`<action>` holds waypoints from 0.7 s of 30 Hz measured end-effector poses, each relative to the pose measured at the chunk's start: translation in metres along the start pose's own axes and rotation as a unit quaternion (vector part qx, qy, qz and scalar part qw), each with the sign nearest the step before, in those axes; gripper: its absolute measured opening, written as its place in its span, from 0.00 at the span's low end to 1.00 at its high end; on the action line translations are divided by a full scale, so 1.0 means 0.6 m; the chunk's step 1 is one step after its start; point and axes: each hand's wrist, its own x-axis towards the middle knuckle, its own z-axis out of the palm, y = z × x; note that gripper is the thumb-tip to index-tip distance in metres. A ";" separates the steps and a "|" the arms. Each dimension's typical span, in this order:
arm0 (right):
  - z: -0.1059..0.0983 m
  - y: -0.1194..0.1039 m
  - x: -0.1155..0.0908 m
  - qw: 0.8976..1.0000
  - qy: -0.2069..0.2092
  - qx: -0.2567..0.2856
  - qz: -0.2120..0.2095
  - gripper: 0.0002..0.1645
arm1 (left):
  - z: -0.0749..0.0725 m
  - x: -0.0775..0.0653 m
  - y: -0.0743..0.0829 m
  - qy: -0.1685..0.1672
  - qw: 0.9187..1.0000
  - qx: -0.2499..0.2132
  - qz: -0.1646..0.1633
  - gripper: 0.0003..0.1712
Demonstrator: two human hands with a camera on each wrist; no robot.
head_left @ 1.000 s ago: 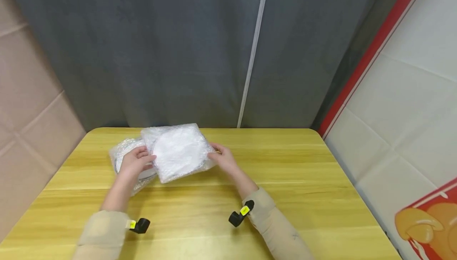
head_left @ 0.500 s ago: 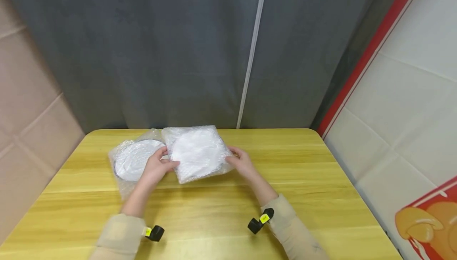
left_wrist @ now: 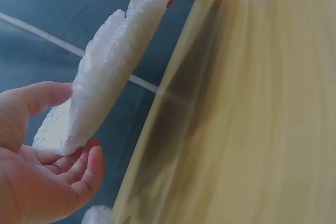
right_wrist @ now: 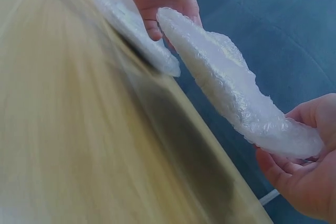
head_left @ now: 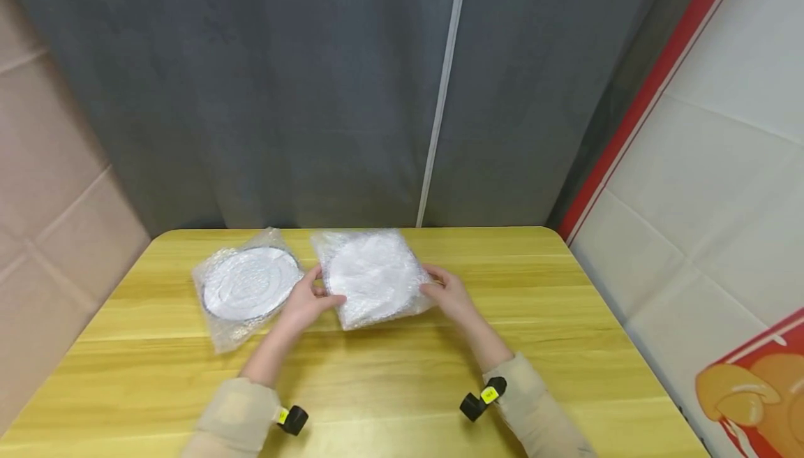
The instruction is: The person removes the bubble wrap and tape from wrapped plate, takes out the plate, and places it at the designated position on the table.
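A round white object in a bubble-wrap pouch [head_left: 375,276] is held up off the table between both hands. My left hand [head_left: 309,299] grips its left edge, thumb on top and fingers beneath, as the left wrist view shows. On the opposite edge my right hand [head_left: 451,295] pinches the wrap; in the right wrist view the pouch [right_wrist: 226,82] hangs tilted above its shadow. To the left lies a second bubble-wrapped round piece [head_left: 251,283], white and flat with a dark rim and ring pattern, on the table. Wrapping hides what either piece is.
The wooden table [head_left: 389,395] has its far edge against a dark grey curtain [head_left: 301,95]. A pale wall panel [head_left: 56,186] stands on the left, and a white panel [head_left: 710,186] with red trim on the right.
Both hands have carried the wrapped round object to the right, off the second wrapped piece, which now shows whole on the table at the left.
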 end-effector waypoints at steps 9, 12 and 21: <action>-0.021 0.038 -0.003 1.000 0.016 -0.015 -0.006 0.27 | 0.034 0.005 -0.008 -0.002 0.999 0.034 0.022 0.53; -0.027 0.045 -0.005 1.000 0.024 -0.020 -0.002 0.26 | 0.044 0.009 -0.014 -0.005 0.999 0.040 0.025 0.54; -0.048 0.069 0.001 0.999 0.032 -0.034 0.012 0.26 | 0.068 0.026 -0.021 -0.022 0.997 0.065 0.032 0.55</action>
